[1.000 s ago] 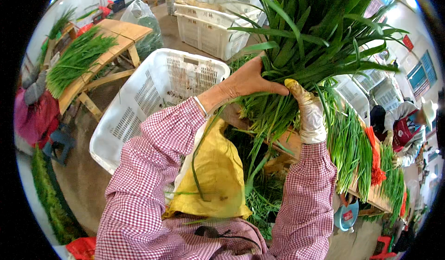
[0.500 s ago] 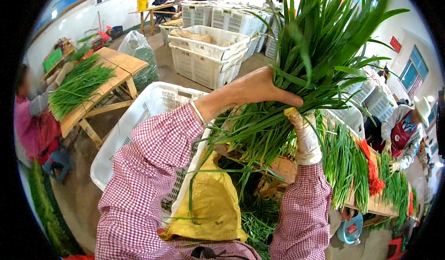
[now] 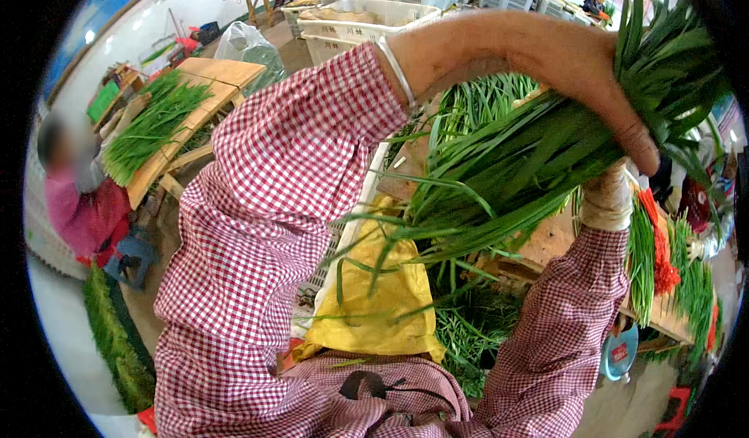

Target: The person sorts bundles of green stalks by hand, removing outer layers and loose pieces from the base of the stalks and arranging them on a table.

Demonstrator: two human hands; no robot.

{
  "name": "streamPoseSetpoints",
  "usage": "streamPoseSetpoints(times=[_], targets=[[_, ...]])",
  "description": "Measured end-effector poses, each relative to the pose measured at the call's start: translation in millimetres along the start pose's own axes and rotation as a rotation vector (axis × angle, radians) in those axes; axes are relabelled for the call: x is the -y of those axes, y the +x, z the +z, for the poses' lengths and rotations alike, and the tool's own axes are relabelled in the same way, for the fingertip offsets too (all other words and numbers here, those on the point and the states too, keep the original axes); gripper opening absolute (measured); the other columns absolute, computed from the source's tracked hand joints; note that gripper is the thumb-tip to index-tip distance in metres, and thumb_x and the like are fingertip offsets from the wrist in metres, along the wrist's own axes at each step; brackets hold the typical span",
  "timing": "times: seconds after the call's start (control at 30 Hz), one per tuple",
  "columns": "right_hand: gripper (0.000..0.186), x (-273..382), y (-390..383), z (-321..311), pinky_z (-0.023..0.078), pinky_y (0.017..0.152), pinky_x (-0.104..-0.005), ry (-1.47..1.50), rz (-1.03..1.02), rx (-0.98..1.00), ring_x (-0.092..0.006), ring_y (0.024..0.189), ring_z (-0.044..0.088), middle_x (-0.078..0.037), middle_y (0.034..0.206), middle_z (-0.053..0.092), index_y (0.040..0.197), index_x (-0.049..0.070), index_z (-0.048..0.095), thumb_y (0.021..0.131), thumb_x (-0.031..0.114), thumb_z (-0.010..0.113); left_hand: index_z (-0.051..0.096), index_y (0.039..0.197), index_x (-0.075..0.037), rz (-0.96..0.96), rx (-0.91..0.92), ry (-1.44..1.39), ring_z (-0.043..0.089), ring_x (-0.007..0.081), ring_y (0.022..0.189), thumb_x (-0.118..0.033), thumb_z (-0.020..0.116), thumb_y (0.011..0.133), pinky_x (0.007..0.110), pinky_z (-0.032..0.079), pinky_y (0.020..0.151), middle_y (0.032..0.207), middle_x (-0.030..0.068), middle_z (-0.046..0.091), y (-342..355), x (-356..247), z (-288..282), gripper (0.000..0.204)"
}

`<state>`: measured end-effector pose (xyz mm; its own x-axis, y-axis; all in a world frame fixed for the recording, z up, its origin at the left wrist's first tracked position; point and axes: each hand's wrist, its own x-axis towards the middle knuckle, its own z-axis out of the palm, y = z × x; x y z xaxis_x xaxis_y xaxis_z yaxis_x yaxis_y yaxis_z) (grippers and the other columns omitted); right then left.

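Note:
A large bunch of garlic chives (image 3: pixel 519 169) is held up before me, slanting from the middle to the upper right. My left hand (image 3: pixel 573 56) reaches across the top of it, its thumb and fingers wrapped round the stalks. Behind the lower side of the bunch is my right hand (image 3: pixel 607 198) in a pale glove. Its fingers are hidden by the leaves and by my left thumb. Loose leaf ends hang over the yellow cloth (image 3: pixel 374 301) on my lap. More chives (image 3: pixel 480 106) lie on the wooden bench beyond.
At left, a person in pink (image 3: pixel 82 212) sits by a wooden table (image 3: pixel 226 71) with chives on it. White crates (image 3: pixel 374 17) are stacked at the back. Red ties (image 3: pixel 663 258) and chives lie on the right bench, above a blue basin (image 3: pixel 620 352).
Both hands have moved right with the chives, and the bunch has tipped from upright to a slant. The view has shifted too. My right thumb, visible before, is now hidden.

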<state>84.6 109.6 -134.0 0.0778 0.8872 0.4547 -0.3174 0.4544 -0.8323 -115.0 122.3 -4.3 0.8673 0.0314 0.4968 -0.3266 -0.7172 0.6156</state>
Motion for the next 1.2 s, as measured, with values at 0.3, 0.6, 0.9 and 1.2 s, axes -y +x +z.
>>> streamPoseSetpoints(times=[0.3, 0.6, 0.9, 1.2], targets=[[0.061, 41, -14, -3, 0.037, 0.086, -0.0294, -0.076, -0.103, -0.044, -0.016, 0.1, 0.046, -0.005, 0.111, 0.048, 0.119, 0.008, 0.043, 0.074, 0.044, 0.061, 0.042, 0.112, 0.0, -0.3, -0.189, -0.146, 0.057, 0.0205, 0.072, -0.042, 0.064, 0.07, 0.03, 0.052, 0.062, 0.089, 0.0132, 0.055, 45, -50, 55, 0.063], [0.064, 5, -161, -9, 0.037, 0.086, -0.0265, -0.03, 0.4, 0.339, -0.0106, 0.097, 0.046, -0.001, 0.108, 0.051, 0.123, 0.008, 0.038, 0.071, 0.032, 0.067, 0.052, 0.104, -0.009, -0.093, -0.638, -0.139, 0.057, 0.0102, 0.078, -0.031, 0.047, 0.087, 0.024, 0.051, 0.064, 0.092, 0.0013, 0.056, 34, -17, 28, 0.029], [0.035, -49, -199, -46, 0.041, 0.06, -0.0198, -0.086, 0.387, 0.115, -0.0066, 0.072, 0.051, -0.001, 0.093, 0.056, 0.114, 0.005, 0.048, 0.083, 0.019, 0.053, 0.056, 0.075, -0.006, -0.29, -1.065, -0.32, 0.054, 0.0192, 0.048, -0.019, 0.057, 0.078, 0.031, 0.048, 0.044, 0.059, 0.0042, 0.055, 39, 10, -41, 0.013], [0.031, -171, -360, -133, 0.033, 0.044, -0.0227, -0.136, 0.925, -0.4, -0.0115, 0.05, 0.044, -0.001, 0.057, 0.048, 0.087, 0.004, 0.056, 0.087, 0.033, 0.046, 0.056, 0.078, -0.007, -0.228, -1.17, -0.333, 0.054, 0.0189, 0.056, -0.02, 0.062, 0.073, 0.032, 0.048, 0.051, 0.064, 0.0043, 0.055, 45, 11, -53, 0.015]])
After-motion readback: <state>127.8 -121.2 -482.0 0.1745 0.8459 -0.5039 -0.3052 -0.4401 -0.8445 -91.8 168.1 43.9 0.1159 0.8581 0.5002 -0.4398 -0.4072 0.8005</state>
